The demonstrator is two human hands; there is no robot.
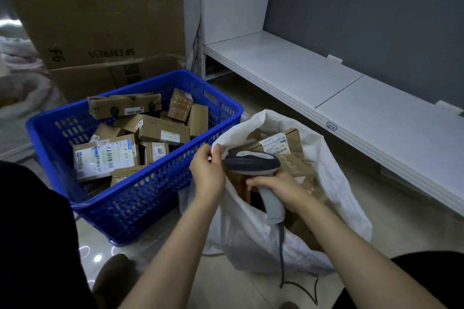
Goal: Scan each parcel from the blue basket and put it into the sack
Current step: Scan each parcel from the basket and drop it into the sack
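Left hand [207,173] is up at the near rim of the white woven sack [251,233], thumb and fingers pinched together on a fold of the fabric, and the mouth gapes wide. Right hand [273,184] is over that opening, fingers curled tight round the handle of the grey-and-white handheld barcode scanner [253,163]. The scanner's head sits level just beside the left fingertips, and its dark cable [282,258] drops down the front of the sack to the pale tiled floor [226,283]. Inside the sack there's brown cardboard piled up, and on top at the far side lies a labelled brown box [276,144] with its white sticker facing up. Now the blue plastic lattice basket [140,198]: it stands on the floor hard by the sack's left side, though I can't tell if they touch. It's heaped with brown cardboard parcels [163,130] lying at all angles, a long one [125,105] propped across the back and a flat one with a big white barcode label [105,158] at the front left. Behind the basket rise large brown cartons [100,20], one printed SF EXPRESS upside down. Off to the right a low white shelf [288,68] runs along a grey wall [376,7].
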